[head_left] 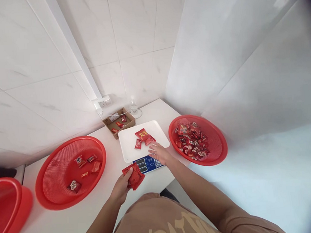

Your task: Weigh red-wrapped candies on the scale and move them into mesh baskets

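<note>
Red snack packets [135, 178] are gripped in my left hand [121, 188], in front of the scale's blue keypad panel; how many cannot be made out. My right hand [159, 154] has its fingers stretched out over the near right part of the white weighing pan [128, 147], with nothing seen in it. Just beyond its fingertips, several red packets [142, 134] lie on the pan, one larger with yellow lettering. The scale's display panel [143, 165] is partly covered by the packets and by my right hand.
To the right, a red basket [220, 151] holds a pile of red packets. On the left, another red basket [48, 175] has several scattered packets, with a third basket [27, 202] at the far left. Behind the scale stand a cardboard box [130, 122] with packets and a clear bottle [133, 106].
</note>
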`<action>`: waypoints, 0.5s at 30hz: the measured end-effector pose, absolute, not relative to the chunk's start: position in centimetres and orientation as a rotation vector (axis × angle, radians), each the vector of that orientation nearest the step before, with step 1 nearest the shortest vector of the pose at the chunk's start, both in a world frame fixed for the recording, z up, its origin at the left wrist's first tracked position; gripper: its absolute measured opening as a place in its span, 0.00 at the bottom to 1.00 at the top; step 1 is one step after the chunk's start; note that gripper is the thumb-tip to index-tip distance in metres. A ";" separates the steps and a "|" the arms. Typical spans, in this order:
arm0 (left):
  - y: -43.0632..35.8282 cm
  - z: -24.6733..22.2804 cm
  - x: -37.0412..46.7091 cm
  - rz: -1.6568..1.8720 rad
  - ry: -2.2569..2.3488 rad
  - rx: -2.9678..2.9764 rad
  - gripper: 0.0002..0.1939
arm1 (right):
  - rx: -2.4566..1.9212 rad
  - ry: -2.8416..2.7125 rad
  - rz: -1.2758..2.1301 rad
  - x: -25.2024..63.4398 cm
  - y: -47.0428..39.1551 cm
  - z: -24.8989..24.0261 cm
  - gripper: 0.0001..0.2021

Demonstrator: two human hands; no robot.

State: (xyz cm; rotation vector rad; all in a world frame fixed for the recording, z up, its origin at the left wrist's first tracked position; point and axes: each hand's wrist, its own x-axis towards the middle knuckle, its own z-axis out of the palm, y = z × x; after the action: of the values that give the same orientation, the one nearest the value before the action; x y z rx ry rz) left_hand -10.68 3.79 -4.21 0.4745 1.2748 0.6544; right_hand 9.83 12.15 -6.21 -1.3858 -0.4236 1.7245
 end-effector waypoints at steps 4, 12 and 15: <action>3.3 -4.3 -10.6 0.610 1.261 0.532 0.28 | -1.434 -0.609 1.884 9.1 9.4 -6.4 0.15; 2.6 -3.5 -9.1 0.365 1.214 0.958 0.20 | -1.414 -1.482 1.851 7.9 5.1 -4.9 0.07; 2.5 -3.2 -9.0 0.311 1.201 1.016 0.20 | -1.436 -1.404 1.819 8.4 4.4 -5.2 0.07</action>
State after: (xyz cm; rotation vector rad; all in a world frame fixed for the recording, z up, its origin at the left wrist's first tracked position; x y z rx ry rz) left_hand -9.04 2.50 -3.22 1.0158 1.2009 0.3112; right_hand 8.40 4.41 -5.16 -1.4356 -1.4041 1.8189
